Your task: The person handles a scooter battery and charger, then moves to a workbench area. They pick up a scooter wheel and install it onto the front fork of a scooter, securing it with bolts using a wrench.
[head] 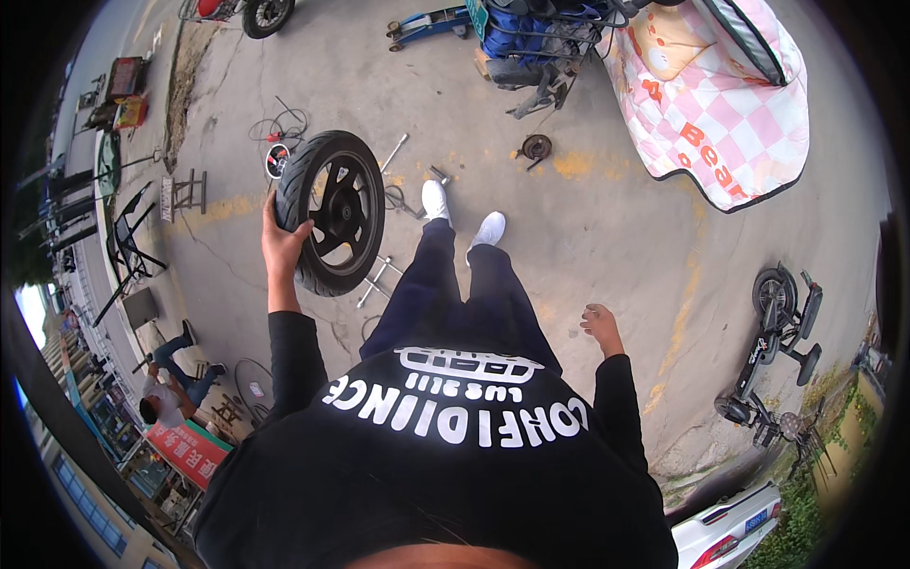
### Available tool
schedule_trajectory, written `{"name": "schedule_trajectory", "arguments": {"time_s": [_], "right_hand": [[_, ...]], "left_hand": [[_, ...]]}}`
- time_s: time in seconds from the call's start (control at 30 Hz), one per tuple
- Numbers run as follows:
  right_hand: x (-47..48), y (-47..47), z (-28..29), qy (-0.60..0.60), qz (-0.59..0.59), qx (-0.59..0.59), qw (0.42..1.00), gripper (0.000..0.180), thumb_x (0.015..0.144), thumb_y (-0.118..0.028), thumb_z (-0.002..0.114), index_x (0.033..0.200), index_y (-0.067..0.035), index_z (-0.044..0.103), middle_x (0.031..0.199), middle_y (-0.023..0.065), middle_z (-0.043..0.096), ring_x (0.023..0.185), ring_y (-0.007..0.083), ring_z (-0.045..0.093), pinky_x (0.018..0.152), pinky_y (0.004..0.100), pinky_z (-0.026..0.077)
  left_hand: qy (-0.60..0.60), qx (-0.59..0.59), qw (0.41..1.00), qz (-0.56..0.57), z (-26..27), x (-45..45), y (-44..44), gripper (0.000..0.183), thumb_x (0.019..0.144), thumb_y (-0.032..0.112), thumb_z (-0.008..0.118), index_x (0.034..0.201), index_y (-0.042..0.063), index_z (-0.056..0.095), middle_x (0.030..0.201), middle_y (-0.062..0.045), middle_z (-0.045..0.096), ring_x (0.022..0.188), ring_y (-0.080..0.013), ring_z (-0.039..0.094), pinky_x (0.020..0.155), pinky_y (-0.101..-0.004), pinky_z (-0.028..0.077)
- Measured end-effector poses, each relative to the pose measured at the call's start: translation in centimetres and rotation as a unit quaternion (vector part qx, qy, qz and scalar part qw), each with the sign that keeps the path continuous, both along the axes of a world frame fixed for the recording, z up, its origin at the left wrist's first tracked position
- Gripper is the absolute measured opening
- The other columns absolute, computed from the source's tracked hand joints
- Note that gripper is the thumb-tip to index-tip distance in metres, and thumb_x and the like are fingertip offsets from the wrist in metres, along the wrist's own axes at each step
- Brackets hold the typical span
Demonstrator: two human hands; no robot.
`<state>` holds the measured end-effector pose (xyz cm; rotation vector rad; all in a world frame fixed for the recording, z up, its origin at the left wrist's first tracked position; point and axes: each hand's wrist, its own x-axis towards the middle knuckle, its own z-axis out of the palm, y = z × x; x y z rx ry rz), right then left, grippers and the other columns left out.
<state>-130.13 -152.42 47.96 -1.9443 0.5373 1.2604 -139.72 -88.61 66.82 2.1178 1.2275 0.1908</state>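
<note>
My left hand (283,238) grips the black tyre of a spoked scooter wheel (346,210) by its near left side, thumb on the sidewall. The wheel is held up to the left of my legs, its hub facing me. My right hand (601,327) hangs at my right side with nothing in it, fingers loosely curled and apart. Below the wheel, a four-way lug wrench (384,272) lies on the concrete, partly hidden. A long metal wrench (395,152) and a short dark tool (440,175) lie ahead of my white shoes (435,200). Farther off lies a round brake plate (537,147).
Ahead stands a parked scooter (533,43) with a pink checked quilted apron (711,135). A blue floor jack (430,27) is beside it. Left are a round bowl (277,161), a cable, a small stool (186,195) and a seated person (174,391). An electric scooter (761,348) stands right.
</note>
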Motion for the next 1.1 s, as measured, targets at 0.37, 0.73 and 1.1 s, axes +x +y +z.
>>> {"name": "schedule_trajectory", "arguments": {"time_s": [0.37,0.73,1.1], "right_hand": [[5.7,-1.4,0.1,-0.004,-0.051,0.015,0.999,0.037,0.093,-0.021,0.054,0.124,-0.001,0.054,0.104,0.0136,0.066,0.083,0.0231,0.069,0.07,0.0326,0.054],[20.4,4.1,0.8,-0.141,-0.059,0.044,0.987,0.04,0.095,-0.024,0.053,0.128,0.0,0.052,0.109,0.015,0.065,0.09,0.0235,0.067,0.074,0.0315,0.054],[11.5,16.3,-9.3,-0.154,0.143,-0.017,0.977,0.031,0.086,-0.02,0.059,0.105,0.003,0.063,0.098,0.022,0.067,0.088,0.0334,0.066,0.079,0.0407,0.052]], "left_hand": [[-0.055,0.037,0.995,0.071,1.2,-2.8,-1.3,0.084,0.063,0.008,0.077,0.139,0.005,0.042,0.126,-0.014,0.056,0.115,-0.0239,0.055,0.1,-0.033,0.041],[-0.029,0.091,0.992,0.083,3.1,-4.7,3.7,0.085,0.061,0.008,0.077,0.139,0.007,0.043,0.126,-0.014,0.058,0.115,-0.0247,0.057,0.1,-0.0339,0.042],[0.07,0.033,0.98,-0.184,-5.9,10.2,9.6,0.091,0.059,0.004,0.075,0.143,0.01,0.039,0.131,-0.015,0.054,0.12,-0.0281,0.053,0.102,-0.0359,0.041]]}}
